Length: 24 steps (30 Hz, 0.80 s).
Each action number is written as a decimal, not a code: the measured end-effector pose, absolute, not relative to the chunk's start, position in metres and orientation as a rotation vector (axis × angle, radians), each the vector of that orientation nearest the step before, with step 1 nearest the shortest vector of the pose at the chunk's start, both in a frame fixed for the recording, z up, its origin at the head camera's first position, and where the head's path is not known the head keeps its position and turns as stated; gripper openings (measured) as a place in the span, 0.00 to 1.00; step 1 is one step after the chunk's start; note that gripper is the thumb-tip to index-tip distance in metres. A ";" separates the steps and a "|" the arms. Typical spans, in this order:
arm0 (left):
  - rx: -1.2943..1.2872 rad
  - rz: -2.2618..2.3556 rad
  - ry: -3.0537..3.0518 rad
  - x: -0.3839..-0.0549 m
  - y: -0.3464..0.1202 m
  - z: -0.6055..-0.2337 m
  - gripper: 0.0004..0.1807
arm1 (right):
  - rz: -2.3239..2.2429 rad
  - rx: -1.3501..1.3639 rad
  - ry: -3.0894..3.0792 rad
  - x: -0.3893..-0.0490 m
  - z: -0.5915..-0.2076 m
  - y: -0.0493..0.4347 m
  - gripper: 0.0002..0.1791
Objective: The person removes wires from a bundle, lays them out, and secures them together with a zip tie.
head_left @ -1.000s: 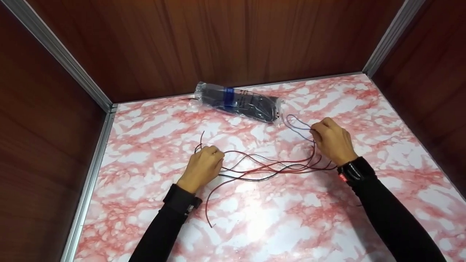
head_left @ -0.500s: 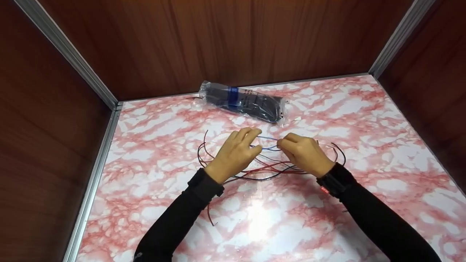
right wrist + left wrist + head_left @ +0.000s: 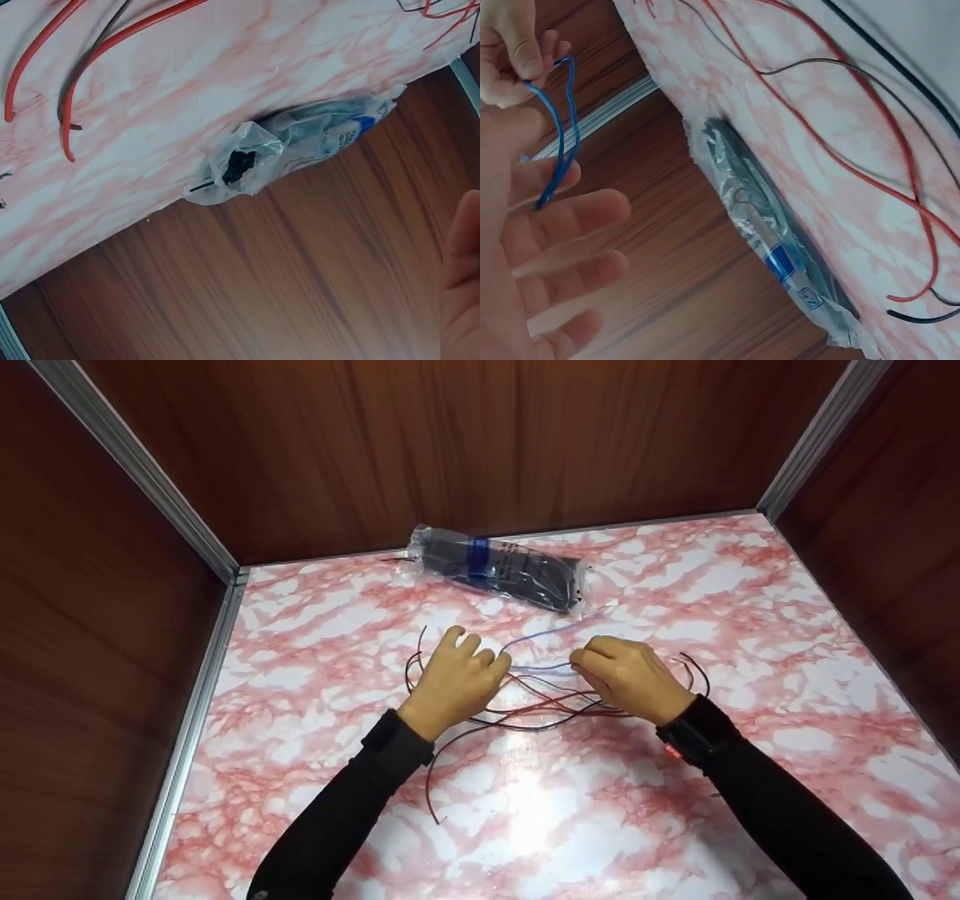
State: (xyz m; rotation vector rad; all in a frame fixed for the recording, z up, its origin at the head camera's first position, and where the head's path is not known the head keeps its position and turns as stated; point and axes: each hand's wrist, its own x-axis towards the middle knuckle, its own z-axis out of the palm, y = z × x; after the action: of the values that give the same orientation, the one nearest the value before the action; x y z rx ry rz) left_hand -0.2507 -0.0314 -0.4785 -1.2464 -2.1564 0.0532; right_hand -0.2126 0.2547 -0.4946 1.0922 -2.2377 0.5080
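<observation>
Between the two hands runs a thin blue wire (image 3: 551,667), its loose part trailing toward the back right in the head view. My left hand (image 3: 454,682) pinches it between thumb and index finger, the other fingers spread loosely. On the right, my right hand (image 3: 634,675) holds the blue wire in its fingertips; in the left wrist view that hand (image 3: 510,52) appears at the upper left with the bent blue wire (image 3: 574,120). Beneath both hands lie several loose red wires (image 3: 840,154) and black wires (image 3: 525,729), crossing each other and partly hidden.
A clear plastic packet (image 3: 499,570) with dark contents and a blue label lies near the back wall. Wood-grain panels (image 3: 450,450) with metal corner strips (image 3: 180,521) enclose the pink-and-white marbled table (image 3: 600,825) on three sides.
The right hand has brought the blue wire leftward to the middle. My left hand has moved from the red and black wires to the blue one, then drawn slightly back left.
</observation>
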 end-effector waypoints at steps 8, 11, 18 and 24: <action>-1.144 0.016 -2.171 -0.255 -0.043 -0.489 0.08 | 0.736 1.180 -2.338 -0.205 -0.496 0.247 0.07; -1.112 -0.061 -2.099 -0.259 -0.046 -0.489 0.09 | 0.836 1.214 -2.294 -0.204 -0.493 0.246 0.09; -1.013 -0.201 -1.987 -0.260 -0.050 -0.494 0.10 | 0.863 1.255 -2.243 -0.204 -0.483 0.244 0.13; -1.006 -0.077 -1.877 -0.257 -0.047 -0.501 0.05 | 0.931 1.311 -2.231 -0.203 -0.488 0.248 0.12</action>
State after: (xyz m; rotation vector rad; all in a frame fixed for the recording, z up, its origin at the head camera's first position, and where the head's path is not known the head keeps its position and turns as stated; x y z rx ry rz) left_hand -0.2565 -0.0472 -0.5012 -1.0065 -1.8771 -0.0773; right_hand -0.2031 0.2478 -0.4878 1.3106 -2.2314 0.9310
